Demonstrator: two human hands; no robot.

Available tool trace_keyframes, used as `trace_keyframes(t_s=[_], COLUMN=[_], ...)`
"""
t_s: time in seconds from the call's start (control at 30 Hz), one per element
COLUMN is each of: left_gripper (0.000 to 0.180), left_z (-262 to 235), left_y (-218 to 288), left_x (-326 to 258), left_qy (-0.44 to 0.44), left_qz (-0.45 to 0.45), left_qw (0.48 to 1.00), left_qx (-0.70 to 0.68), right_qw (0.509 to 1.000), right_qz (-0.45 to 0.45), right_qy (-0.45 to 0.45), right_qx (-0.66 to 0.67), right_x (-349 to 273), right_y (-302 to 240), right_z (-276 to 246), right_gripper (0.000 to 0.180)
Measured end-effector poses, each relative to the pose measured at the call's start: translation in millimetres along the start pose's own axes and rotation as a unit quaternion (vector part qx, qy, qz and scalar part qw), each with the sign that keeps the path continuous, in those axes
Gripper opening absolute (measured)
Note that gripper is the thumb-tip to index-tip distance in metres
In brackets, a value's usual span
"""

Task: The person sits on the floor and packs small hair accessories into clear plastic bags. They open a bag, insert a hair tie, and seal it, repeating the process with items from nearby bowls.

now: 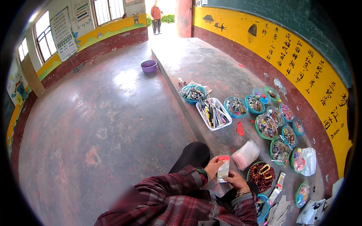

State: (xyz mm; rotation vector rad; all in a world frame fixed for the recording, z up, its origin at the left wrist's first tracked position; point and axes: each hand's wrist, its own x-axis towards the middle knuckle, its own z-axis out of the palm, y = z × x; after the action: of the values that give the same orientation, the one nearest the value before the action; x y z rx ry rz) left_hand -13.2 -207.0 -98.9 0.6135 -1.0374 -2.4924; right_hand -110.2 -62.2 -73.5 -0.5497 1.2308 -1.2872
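My left hand [213, 167] pinches the upper left edge of a small clear plastic bag [223, 171] with a red band along its top. At the bag's lower right corner, the fingers of my right hand [238, 182] are closed on it too. Whether anything lies inside the bag I cannot tell. Just beyond my right hand is a loose stack of clear plastic bags [246, 153]. Beside that hand sits a basket of dark red bead strings [260, 174], with a yellowish bead string [266, 171] on top.
A white tray of pens [213, 115] and a blue basket of pens [193, 94] stand farther off on the raised step. Several baskets of small trinkets [267, 126] cluster to the right. A purple basin [149, 67] rests on the lower floor. Someone [156, 17] stands at the doorway.
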Motion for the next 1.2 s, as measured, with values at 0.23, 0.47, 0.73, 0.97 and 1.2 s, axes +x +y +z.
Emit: trace_keyframes(t_s=[0.23, 0.47, 0.73, 0.97, 1.2], left_gripper=[0.023, 0.019, 0.022, 0.028, 0.028], left_z=[1.0, 3.9, 2.8, 10.7, 4.1], left_y=[0.9, 5.4, 12.2, 21.3, 14.3], left_x=[-0.1, -2.2, -1.6, -12.2, -10.6], left_qy=[0.011, 0.026, 0.034, -0.073, -0.102], left_qz=[0.0, -0.003, -0.033, -0.148, -0.189], left_qw=[1.0, 1.0, 0.998, 0.986, 0.977], left_qx=[0.003, 0.001, -0.046, -0.021, 0.009], right_qw=[0.999, 0.999, 0.963, 0.934, 0.947], right_qz=[0.032, 0.028, -0.13, -0.162, -0.141], right_qy=[0.014, 0.039, 0.185, 0.215, 0.209], right_qx=[0.009, 0.017, 0.146, 0.236, 0.201], right_x=[-3.5, -0.9, 2.0, -4.2, 1.3], right_y=[-5.8, -0.1, -0.2, 0.5, 13.2], right_z=[1.3, -4.6, -13.1, -27.3, -34.7], right_gripper=[0.033, 0.026, 0.022, 0.02, 0.023])
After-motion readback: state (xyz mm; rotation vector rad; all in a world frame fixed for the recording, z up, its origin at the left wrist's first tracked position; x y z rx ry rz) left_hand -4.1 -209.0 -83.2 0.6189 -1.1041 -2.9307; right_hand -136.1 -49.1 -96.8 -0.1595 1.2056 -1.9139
